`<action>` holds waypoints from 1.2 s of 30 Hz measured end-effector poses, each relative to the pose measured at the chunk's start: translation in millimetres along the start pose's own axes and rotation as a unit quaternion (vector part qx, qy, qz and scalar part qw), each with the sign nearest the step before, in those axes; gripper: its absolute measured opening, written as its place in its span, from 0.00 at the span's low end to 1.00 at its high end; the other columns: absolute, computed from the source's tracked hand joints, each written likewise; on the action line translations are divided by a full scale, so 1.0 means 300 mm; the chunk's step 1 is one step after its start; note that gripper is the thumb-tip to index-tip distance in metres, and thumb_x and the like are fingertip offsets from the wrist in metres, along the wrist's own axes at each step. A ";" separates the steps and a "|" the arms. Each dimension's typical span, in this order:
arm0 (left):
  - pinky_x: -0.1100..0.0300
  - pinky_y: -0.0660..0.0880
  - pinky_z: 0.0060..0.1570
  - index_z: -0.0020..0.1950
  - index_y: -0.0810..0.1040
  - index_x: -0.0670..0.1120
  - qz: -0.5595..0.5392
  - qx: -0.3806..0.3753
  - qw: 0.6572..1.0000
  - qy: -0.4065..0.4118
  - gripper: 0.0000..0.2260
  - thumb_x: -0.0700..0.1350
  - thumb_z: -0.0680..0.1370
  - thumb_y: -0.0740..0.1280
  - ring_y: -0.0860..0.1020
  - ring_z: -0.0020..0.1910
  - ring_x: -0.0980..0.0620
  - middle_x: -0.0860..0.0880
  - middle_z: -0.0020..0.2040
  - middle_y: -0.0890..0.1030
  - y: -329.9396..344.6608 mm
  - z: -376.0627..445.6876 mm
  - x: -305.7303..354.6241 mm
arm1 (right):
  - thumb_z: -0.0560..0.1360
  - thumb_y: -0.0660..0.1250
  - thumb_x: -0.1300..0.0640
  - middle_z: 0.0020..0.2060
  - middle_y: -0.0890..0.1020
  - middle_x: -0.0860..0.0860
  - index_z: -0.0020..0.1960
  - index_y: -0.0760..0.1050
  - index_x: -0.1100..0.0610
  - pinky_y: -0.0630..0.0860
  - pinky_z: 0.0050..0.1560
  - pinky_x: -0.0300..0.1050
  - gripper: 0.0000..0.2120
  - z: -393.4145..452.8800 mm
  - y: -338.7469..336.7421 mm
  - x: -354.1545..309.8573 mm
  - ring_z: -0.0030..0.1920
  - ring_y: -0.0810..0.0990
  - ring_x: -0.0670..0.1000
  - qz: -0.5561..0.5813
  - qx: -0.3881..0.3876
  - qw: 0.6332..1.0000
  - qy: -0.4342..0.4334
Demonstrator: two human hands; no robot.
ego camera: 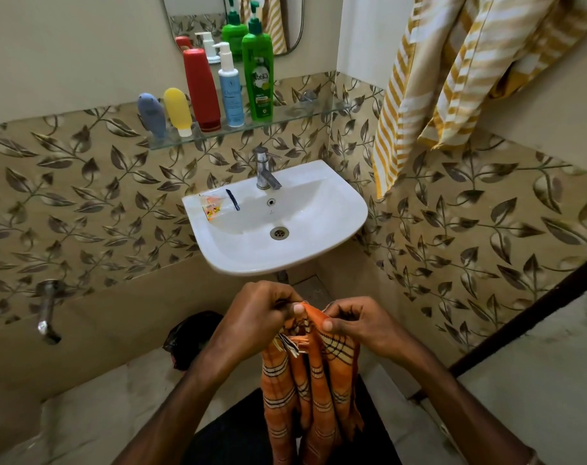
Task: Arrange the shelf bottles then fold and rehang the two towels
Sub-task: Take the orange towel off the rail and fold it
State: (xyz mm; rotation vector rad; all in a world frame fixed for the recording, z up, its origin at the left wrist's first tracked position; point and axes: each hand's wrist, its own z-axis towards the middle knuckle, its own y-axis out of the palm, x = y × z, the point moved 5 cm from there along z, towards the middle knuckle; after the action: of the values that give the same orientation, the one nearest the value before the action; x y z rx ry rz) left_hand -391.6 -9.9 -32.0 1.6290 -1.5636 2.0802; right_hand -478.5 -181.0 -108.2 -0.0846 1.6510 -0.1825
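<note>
An orange checked towel (pixel 314 391) hangs down in front of me, below the sink. My left hand (pixel 255 313) and my right hand (pixel 356 322) both pinch its top edge, close together. A yellow and white striped towel (pixel 436 78) hangs on the right wall. On the glass shelf (pixel 299 114) stand, left to right, a grey-blue tube (pixel 151 114), a yellow tube (pixel 178 110), a red bottle (pixel 201 88), a light blue pump bottle (pixel 231 92) and a green pump bottle (pixel 258 75).
A white sink (pixel 275 236) with a chrome tap (pixel 263 169) is fixed below the shelf; a small packet (pixel 211 208) and a dark blue stick (pixel 232 199) lie on its rim. A mirror (pixel 231 18) hangs above. A wall tap (pixel 47 310) sticks out low left, near a dark bag (pixel 191 337).
</note>
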 end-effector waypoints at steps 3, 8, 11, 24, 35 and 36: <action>0.49 0.83 0.44 0.43 0.85 0.51 -0.019 0.003 1.000 -0.006 0.05 0.45 0.78 0.71 0.83 0.38 0.58 0.54 0.38 0.86 -0.020 -0.004 -0.005 | 0.74 0.74 0.54 0.40 0.86 0.53 0.45 0.84 0.58 0.80 0.40 0.43 0.07 -0.013 -0.012 0.028 0.40 0.84 0.50 0.001 0.008 1.000 0.017; 0.54 0.82 0.43 0.39 0.84 0.53 -0.036 0.001 0.999 -0.023 0.08 0.43 0.77 0.71 0.83 0.38 0.58 0.55 0.37 0.86 -0.038 -0.018 -0.021 | 0.71 0.76 0.47 0.41 0.87 0.54 0.44 0.85 0.54 0.81 0.43 0.48 0.10 -0.017 -0.043 0.048 0.41 0.85 0.51 -0.003 0.030 0.999 0.025; 0.54 0.81 0.41 0.39 0.84 0.52 -0.017 -0.003 1.000 -0.027 0.08 0.43 0.77 0.71 0.83 0.37 0.58 0.55 0.36 0.85 -0.051 -0.016 -0.039 | 0.71 0.77 0.47 0.40 0.87 0.54 0.43 0.85 0.54 0.81 0.43 0.49 0.10 -0.013 -0.049 0.044 0.41 0.86 0.50 -0.018 0.037 0.999 0.022; 0.56 0.81 0.54 0.68 0.77 0.56 0.013 -0.062 0.998 0.006 0.18 0.45 0.78 0.70 0.82 0.52 0.60 0.53 0.58 0.85 0.067 -0.011 -0.026 | 0.73 0.76 0.48 0.42 0.86 0.54 0.45 0.85 0.55 0.80 0.47 0.55 0.10 0.027 0.041 -0.058 0.44 0.84 0.54 -0.069 0.020 0.997 -0.026; 0.55 0.81 0.41 0.43 0.83 0.50 0.036 -0.044 0.998 -0.002 0.05 0.46 0.78 0.70 0.81 0.38 0.58 0.53 0.38 0.83 0.045 -0.003 -0.001 | 0.73 0.76 0.53 0.41 0.86 0.53 0.46 0.85 0.55 0.78 0.42 0.41 0.06 -0.002 0.024 -0.081 0.41 0.83 0.48 -0.026 0.003 0.999 -0.031; 0.53 0.81 0.41 0.43 0.83 0.50 0.035 -0.046 0.998 0.001 0.05 0.45 0.78 0.70 0.81 0.37 0.58 0.53 0.37 0.84 0.043 -0.004 0.004 | 0.73 0.76 0.52 0.41 0.86 0.53 0.45 0.85 0.54 0.78 0.42 0.42 0.05 -0.006 0.018 -0.073 0.41 0.84 0.49 -0.025 0.004 0.999 -0.025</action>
State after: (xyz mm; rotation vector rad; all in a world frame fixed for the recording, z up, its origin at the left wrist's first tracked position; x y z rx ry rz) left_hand -400.5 -15.8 -39.5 1.5623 -1.7125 2.0097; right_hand -478.1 -172.0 -87.6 -0.1230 1.5982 -0.2238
